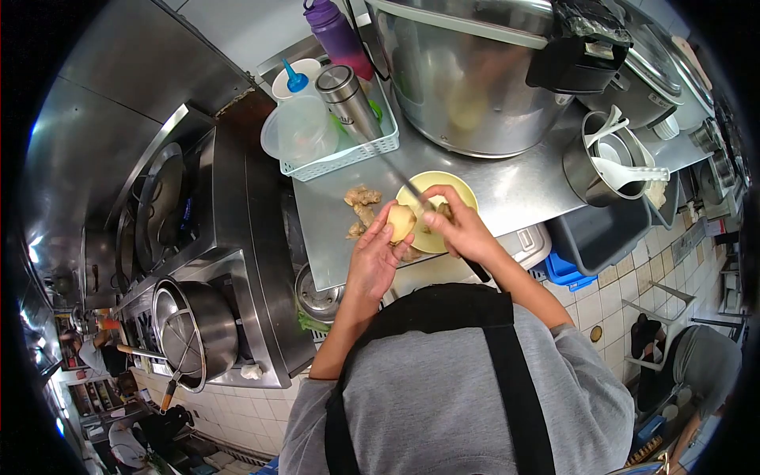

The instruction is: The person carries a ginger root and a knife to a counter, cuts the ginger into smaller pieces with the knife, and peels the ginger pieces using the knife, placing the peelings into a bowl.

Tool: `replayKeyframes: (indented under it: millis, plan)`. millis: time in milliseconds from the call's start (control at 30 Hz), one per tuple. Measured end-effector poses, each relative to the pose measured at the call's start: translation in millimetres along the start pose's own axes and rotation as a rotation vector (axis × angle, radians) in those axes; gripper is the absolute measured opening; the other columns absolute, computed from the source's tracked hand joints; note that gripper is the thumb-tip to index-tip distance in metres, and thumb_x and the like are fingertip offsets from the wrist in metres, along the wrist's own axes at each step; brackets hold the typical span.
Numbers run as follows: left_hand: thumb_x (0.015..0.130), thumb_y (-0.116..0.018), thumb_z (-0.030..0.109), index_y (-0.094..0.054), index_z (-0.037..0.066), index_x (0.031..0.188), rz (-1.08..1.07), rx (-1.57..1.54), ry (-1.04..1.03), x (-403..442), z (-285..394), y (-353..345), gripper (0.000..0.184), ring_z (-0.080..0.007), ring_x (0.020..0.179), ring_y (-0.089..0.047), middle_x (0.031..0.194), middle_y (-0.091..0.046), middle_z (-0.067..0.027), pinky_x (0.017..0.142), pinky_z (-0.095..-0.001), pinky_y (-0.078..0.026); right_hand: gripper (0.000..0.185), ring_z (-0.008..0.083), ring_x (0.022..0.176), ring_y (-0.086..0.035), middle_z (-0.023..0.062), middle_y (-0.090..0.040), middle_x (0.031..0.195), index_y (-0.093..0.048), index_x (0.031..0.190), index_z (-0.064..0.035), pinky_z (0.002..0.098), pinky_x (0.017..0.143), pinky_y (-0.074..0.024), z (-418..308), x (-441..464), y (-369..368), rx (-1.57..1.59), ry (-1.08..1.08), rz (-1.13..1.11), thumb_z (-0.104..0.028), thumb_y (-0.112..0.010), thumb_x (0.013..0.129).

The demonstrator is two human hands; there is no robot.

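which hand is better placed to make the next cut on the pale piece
Probably the right hand: it grips the knife, whose blade is near the pale piece, while the left hand holds that piece.

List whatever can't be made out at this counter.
All in the head view:
Bowl, contents: partly covered by the right hand and knife.
Knife, cutting edge: lost in the blade's blur.
Pale peeled piece, underside: turned away, against the left hand.
Large pot, top: cut off by the upper edge.
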State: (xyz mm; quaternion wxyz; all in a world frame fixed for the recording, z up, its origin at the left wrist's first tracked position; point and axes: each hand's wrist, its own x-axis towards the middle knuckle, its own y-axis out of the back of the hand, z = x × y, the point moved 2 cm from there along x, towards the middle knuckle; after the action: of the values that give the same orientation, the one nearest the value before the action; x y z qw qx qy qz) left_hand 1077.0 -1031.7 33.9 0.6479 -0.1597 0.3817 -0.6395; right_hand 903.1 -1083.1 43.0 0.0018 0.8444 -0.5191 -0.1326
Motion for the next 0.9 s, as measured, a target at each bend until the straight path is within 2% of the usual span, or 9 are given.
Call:
replayKeyframes:
  millis: [67, 333, 433, 533, 567, 667, 800, 833, 900]
  plan:
    - [0.095, -0.047, 0.008, -0.039, 0.002, 0.137, 0.02, -0.024, -0.017, 3, -2, 3, 0.042, -0.015, 0.107, -0.057, 0.127, -0.052, -0.0078, 0.091, -0.0295, -0.05, 0.053, 0.0379, 0.075, -0.063, 0.0222, -0.061, 0.078, -0.039, 0.125, -0.0128, 0.0417, 0.066, -0.0478, 2, -7, -11, -0.183, 0.254, 0.058, -0.038, -0.064, 0.085]
    - [0.093, -0.05, 0.002, -0.037, 0.003, 0.137, 0.057, 0.077, -0.104, 2, -7, -6, 0.047, -0.0139, 0.106, -0.056, 0.123, -0.054, -0.0063, 0.09, -0.0276, -0.049, 0.061, 0.0456, 0.082, -0.061, 0.0275, -0.062, 0.087, -0.037, 0.125, -0.0087, 0.0473, 0.069, -0.0481, -11, -16, -22, -0.343, 0.315, 0.073, -0.035, -0.069, 0.08]
    - [0.093, -0.051, 0.003, -0.035, 0.003, 0.138, 0.026, 0.157, -0.061, -1, -11, -2, 0.048, -0.0137, 0.106, -0.056, 0.122, -0.054, -0.0063, 0.089, -0.0278, -0.048, 0.053, 0.0356, 0.064, -0.063, 0.0217, -0.061, 0.079, -0.038, 0.117, -0.0079, 0.0413, 0.055, -0.0483, -2, -7, -24, -0.346, 0.418, 0.164, -0.038, -0.065, 0.084]
    - [0.093, -0.051, 0.006, -0.036, 0.003, 0.138, -0.012, 0.118, -0.028, -4, -11, -14, 0.047, -0.0162, 0.103, -0.058, 0.122, -0.055, -0.0078, 0.089, -0.0279, -0.049, 0.045, 0.0186, 0.044, -0.054, 0.0109, -0.055, 0.067, -0.039, 0.111, -0.0083, 0.0313, 0.039, -0.0399, 7, 8, -12, 0.172, -0.031, -0.009, -0.042, -0.059, 0.088]
    - [0.093, -0.051, 0.008, -0.037, 0.003, 0.137, -0.022, 0.083, -0.024, -4, -10, -18, 0.046, -0.0174, 0.102, -0.059, 0.121, -0.055, -0.0085, 0.088, -0.0279, -0.049, 0.041, 0.0078, 0.038, -0.042, 0.0019, -0.046, 0.06, -0.039, 0.109, -0.0097, 0.0247, 0.033, -0.0297, 17, 14, -12, 0.368, 0.02, 0.006, -0.043, -0.054, 0.092]
    - [0.094, -0.05, 0.011, -0.036, 0.003, 0.138, -0.022, 0.01, -0.076, 0, -6, -7, 0.047, -0.0177, 0.106, -0.058, 0.122, -0.055, -0.0088, 0.09, -0.0301, -0.049, 0.038, 0.009, 0.037, -0.041, 0.001, -0.044, 0.059, -0.04, 0.11, -0.0112, 0.0253, 0.033, -0.0296, 11, 7, -2, 0.279, 0.011, 0.017, -0.042, -0.054, 0.092]
    - [0.095, -0.05, 0.012, -0.038, 0.003, 0.137, 0.017, -0.016, -0.062, 4, -8, 0, 0.045, -0.0147, 0.106, -0.056, 0.122, -0.055, -0.0058, 0.089, -0.0297, -0.048, 0.053, 0.0263, 0.056, -0.059, 0.0156, -0.057, 0.07, -0.038, 0.125, -0.013, 0.0349, 0.052, -0.0463, 2, -10, -12, -0.221, 0.367, 0.086, -0.038, -0.063, 0.086]
    - [0.094, -0.05, 0.011, -0.038, 0.003, 0.137, 0.021, -0.017, -0.055, 5, -9, 3, 0.045, -0.0153, 0.106, -0.056, 0.122, -0.055, -0.0071, 0.09, -0.0298, -0.048, 0.061, 0.0374, 0.074, -0.063, 0.0227, -0.062, 0.082, -0.036, 0.13, -0.0132, 0.0412, 0.066, -0.0487, -2, -15, -14, -0.257, 0.367, 0.068, -0.037, -0.066, 0.083]
    - [0.094, -0.05, 0.01, -0.039, 0.002, 0.136, 0.027, -0.014, -0.057, 5, -10, 1, 0.044, -0.016, 0.106, -0.057, 0.121, -0.056, -0.0084, 0.09, -0.0296, -0.049, 0.061, 0.0392, 0.077, -0.063, 0.0238, -0.062, 0.085, -0.036, 0.13, -0.0127, 0.0426, 0.067, -0.0486, -10, -19, -16, -0.316, 0.341, 0.066, -0.037, -0.066, 0.083]
